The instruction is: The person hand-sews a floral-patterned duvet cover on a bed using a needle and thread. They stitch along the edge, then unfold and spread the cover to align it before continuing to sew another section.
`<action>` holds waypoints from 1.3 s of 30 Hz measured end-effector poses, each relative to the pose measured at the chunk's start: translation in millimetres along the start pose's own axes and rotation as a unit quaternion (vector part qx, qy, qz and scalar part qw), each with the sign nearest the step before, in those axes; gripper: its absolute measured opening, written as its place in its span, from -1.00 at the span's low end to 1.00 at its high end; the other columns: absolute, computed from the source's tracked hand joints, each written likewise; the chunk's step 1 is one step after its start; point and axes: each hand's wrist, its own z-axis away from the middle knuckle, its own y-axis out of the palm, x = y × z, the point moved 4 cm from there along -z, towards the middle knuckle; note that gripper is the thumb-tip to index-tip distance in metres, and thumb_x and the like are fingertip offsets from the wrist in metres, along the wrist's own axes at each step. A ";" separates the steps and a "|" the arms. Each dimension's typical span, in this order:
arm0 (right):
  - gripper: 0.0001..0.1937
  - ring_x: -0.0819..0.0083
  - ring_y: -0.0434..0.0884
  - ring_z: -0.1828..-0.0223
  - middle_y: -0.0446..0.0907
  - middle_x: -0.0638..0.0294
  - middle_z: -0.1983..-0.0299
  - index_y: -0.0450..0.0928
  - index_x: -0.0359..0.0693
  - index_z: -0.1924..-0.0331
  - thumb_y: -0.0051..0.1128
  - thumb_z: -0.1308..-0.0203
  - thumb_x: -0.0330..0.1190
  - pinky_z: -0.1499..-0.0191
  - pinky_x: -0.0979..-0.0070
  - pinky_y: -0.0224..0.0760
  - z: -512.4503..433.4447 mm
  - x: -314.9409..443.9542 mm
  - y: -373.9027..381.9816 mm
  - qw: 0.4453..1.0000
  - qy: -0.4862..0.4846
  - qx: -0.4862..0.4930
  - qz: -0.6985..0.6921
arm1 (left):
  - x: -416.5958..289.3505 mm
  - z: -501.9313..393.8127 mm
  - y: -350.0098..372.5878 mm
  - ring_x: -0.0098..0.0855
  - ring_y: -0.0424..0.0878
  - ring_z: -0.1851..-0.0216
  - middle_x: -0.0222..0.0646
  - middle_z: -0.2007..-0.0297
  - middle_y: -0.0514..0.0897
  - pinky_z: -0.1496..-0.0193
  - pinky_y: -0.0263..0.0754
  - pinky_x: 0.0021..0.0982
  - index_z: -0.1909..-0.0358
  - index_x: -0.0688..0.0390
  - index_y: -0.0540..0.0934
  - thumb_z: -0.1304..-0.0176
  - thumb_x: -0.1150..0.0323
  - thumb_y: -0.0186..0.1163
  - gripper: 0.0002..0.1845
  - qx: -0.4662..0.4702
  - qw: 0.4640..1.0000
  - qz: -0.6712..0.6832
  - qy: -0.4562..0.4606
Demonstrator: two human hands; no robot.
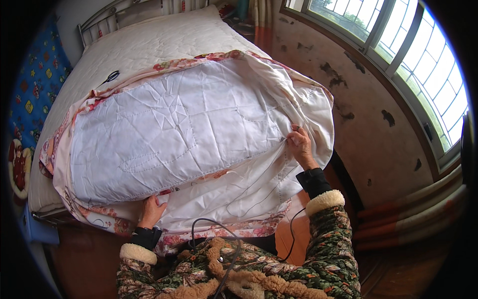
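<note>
A large white fabric panel (164, 127) with dark running stitches lies spread on floral cloth (123, 225) across the foot of the bed. My right hand (300, 145) pinches the white fabric near the panel's right edge; whether it also holds a needle is too small to tell. Dark thread (257, 202) trails over the fabric below it. Near the panel's lower edge my left hand (151, 211) grips the fabric between thumb and fingers. Scissors with dark handles (112, 76) rest on the cream quilted mattress cover (149, 45), beyond the panel.
A metal headboard (108, 18) stands at the far end. Blue patterned cloth (41, 78) hangs at left, above a blue container (39, 228). On the right are a peeling wall (358, 108), a barred window (418, 56) and a curtain (403, 216). A dark cable (239, 246) loops before my jacket.
</note>
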 end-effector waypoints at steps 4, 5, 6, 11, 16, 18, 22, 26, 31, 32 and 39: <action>-0.85 0.14 0.57 -0.08 0.59 0.10 0.00 0.62 -0.19 0.37 0.27 0.05 -0.60 -0.11 0.36 0.45 5.9 -5.7 -3.9 0.997 0.028 -0.022 -0.071 | -3.3 -3.1 1.4 -0.10 0.54 0.49 -0.20 0.60 0.53 0.36 0.42 -0.16 0.36 0.28 0.57 -0.04 0.33 0.37 -0.75 0.005 0.998 0.056 -0.010; -0.86 0.15 0.57 -0.08 0.59 0.11 0.01 0.62 -0.19 0.38 0.27 0.04 -0.61 -0.11 0.37 0.44 6.8 -5.8 -4.3 0.997 0.029 -0.023 -0.071 | -4.0 -4.5 2.0 -0.11 0.54 0.50 -0.19 0.59 0.54 0.36 0.42 -0.16 0.34 0.28 0.58 -0.06 0.34 0.35 -0.77 0.020 0.998 0.060 -0.011; -0.87 0.16 0.57 -0.08 0.59 0.11 0.01 0.62 -0.20 0.38 0.26 0.03 -0.61 -0.11 0.38 0.44 7.2 -5.2 -4.4 0.997 0.021 -0.027 -0.072 | -3.8 -5.4 2.2 -0.11 0.54 0.50 -0.18 0.59 0.55 0.36 0.43 -0.16 0.32 0.28 0.59 -0.08 0.35 0.34 -0.78 0.033 0.998 0.056 -0.021; -0.87 0.20 0.57 -0.09 0.59 0.13 0.00 0.62 -0.21 0.37 0.26 -0.01 -0.62 -0.11 0.43 0.41 8.9 -12.8 -0.9 0.993 0.051 -0.025 -0.101 | -7.9 -5.7 -5.4 -0.21 0.60 0.49 -0.17 0.53 0.64 0.36 0.47 -0.27 0.29 0.28 0.62 -0.16 0.43 0.26 -0.87 0.025 0.994 0.108 -0.008; -0.89 0.25 0.57 -0.10 0.58 0.12 -0.04 0.62 -0.23 0.36 0.23 -0.04 -0.62 -0.15 0.46 0.39 10.8 -25.7 5.3 0.987 0.081 -0.026 -0.137 | -15.2 6.9 -30.8 -0.27 0.58 0.50 -0.21 0.52 0.63 0.35 0.46 -0.33 0.36 0.30 0.59 -0.17 0.45 0.24 -0.89 -0.032 0.983 0.178 0.003; -0.89 0.26 0.57 -0.11 0.58 0.11 -0.06 0.62 -0.25 0.35 0.20 -0.05 -0.63 -0.16 0.45 0.39 11.3 -27.6 5.3 0.987 0.085 -0.030 -0.133 | -27.2 14.2 -51.8 -0.30 0.56 0.51 -0.21 0.50 0.62 0.34 0.45 -0.36 0.37 0.30 0.57 -0.18 0.46 0.22 -0.90 -0.094 0.983 0.105 0.115; -0.90 0.22 0.56 -0.12 0.59 0.08 -0.06 0.62 -0.25 0.32 0.18 -0.07 -0.60 -0.16 0.42 0.39 10.9 -22.9 3.4 0.988 0.085 -0.020 -0.127 | -35.9 29.0 -78.9 -0.63 0.42 0.47 -0.47 0.51 0.48 0.36 0.31 -0.54 0.36 0.25 0.47 -0.26 0.45 0.13 -0.92 -0.032 0.962 0.268 0.052; -0.94 0.14 0.53 -0.14 0.60 0.05 -0.07 0.61 -0.24 0.32 0.19 -0.11 -0.50 -0.22 0.33 0.32 5.6 -13.4 3.7 0.993 0.081 -0.023 -0.087 | -51.8 34.0 -104.9 -0.77 0.21 0.48 -0.62 0.53 0.35 0.45 0.14 -0.60 0.35 0.22 0.43 -0.34 0.47 0.03 -0.92 -0.043 0.948 0.317 -0.001; -0.81 0.33 0.53 -0.15 0.58 0.14 -0.08 0.60 -0.25 0.12 0.15 -0.16 -0.54 -0.23 0.48 0.30 -1.6 -5.4 5.7 0.996 0.039 -0.026 -0.081 | -56.7 6.6 -141.5 -0.65 0.30 0.48 -0.43 0.58 0.40 0.42 0.27 -0.50 0.33 0.27 0.44 -0.29 0.50 0.03 -0.95 -0.105 0.977 0.179 0.043; -0.77 0.36 0.54 -0.11 0.58 0.17 -0.08 0.60 -0.25 0.09 0.14 -0.16 -0.55 -0.21 0.48 0.30 -0.9 -5.8 5.2 0.993 0.047 -0.038 -0.100 | -55.3 -2.1 -144.2 -0.57 0.38 0.49 -0.35 0.58 0.44 0.39 0.33 -0.45 0.33 0.28 0.45 -0.27 0.51 0.05 -0.96 -0.112 0.979 0.157 0.065; -0.68 0.09 0.50 -0.07 0.57 0.08 -0.03 0.58 -0.22 0.02 0.21 -0.09 -0.44 -0.17 0.27 0.33 20.6 -11.0 7.4 0.990 0.086 -0.094 0.059 | -37.5 -31.3 -121.7 -0.20 0.57 0.43 -0.09 0.48 0.57 0.30 0.44 -0.31 0.37 0.30 0.49 -0.18 0.54 0.14 -0.95 -0.097 0.991 0.021 0.091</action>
